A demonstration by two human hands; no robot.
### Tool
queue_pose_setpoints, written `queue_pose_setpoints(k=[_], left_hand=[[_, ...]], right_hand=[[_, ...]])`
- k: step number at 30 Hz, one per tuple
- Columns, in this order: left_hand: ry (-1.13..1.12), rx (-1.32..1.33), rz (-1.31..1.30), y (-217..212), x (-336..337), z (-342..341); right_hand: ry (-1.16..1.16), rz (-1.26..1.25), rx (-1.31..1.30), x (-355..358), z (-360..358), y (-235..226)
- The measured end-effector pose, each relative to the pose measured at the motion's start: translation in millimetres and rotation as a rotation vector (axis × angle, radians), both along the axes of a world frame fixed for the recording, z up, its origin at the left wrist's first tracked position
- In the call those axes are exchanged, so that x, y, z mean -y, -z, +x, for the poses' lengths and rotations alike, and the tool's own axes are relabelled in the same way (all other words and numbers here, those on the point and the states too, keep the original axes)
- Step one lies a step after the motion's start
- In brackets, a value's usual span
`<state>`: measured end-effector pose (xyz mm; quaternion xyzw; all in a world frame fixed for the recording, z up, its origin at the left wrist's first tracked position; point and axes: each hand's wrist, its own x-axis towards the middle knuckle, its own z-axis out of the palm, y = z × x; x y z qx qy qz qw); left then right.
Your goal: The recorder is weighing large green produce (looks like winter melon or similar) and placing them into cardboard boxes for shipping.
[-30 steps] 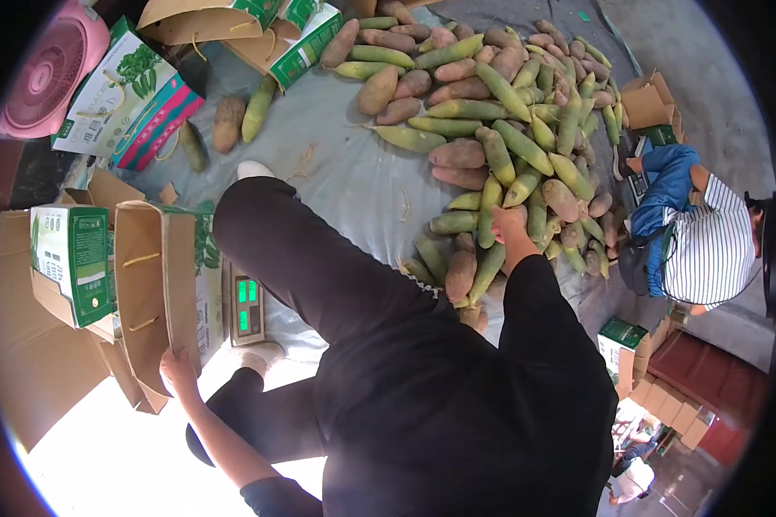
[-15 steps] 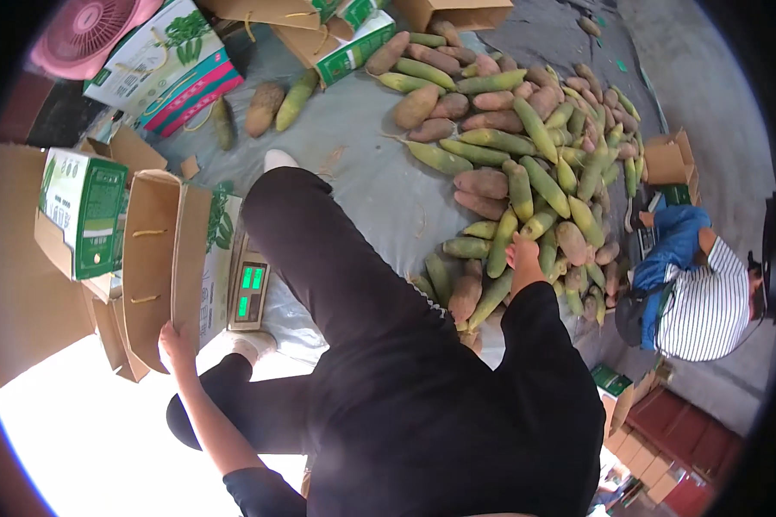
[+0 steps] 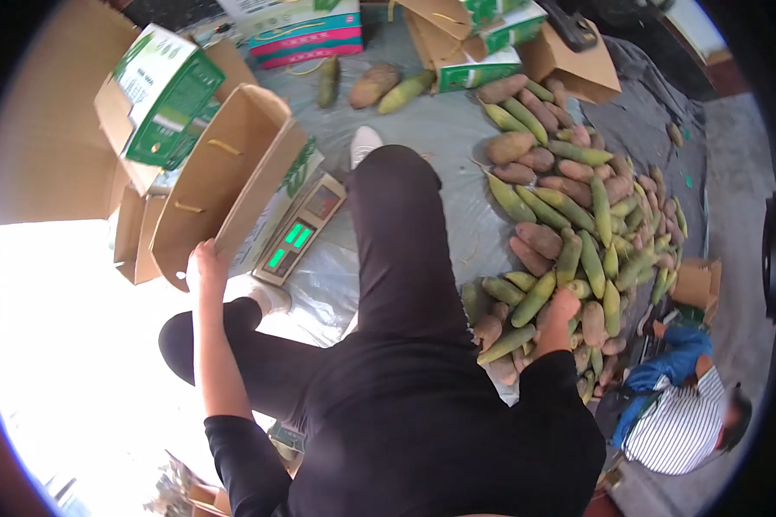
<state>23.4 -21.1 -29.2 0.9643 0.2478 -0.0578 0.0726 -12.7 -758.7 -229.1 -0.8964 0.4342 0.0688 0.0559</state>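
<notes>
At the carton (image 3: 263, 189), left hand (image 3: 205, 268) closed on its edge, and at the vegetable pile (image 3: 591, 263), right hand (image 3: 561, 312), grip unclear.

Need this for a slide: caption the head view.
Left hand holding an open box, right hand at piled root vegetables.

On my feed the floor (image 3: 737, 207) wears a greyish plastic sheet (image 3: 444, 164). I count three loose roots (image 3: 373, 86) on it toward twelve o'clock, a white-and-pink carton (image 3: 310, 45) at eleven, opened cartons (image 3: 478, 74) near one, a digital scale (image 3: 302, 231) before ten, and heaped green radishes (image 3: 567, 207) around three.
</notes>
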Motion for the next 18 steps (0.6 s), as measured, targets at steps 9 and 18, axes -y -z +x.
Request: queue_pose_setpoints(k=[9, 18], left_hand=[[-0.023, -0.011, -0.088, 11, -2, 5], [0.001, 0.05, 0.005, -8, 7, -7]], right_hand=[[-0.116, 0.383, 0.733, 45, 42, -58], [-0.147, 1.007, 0.698, -158, 168, -205]])
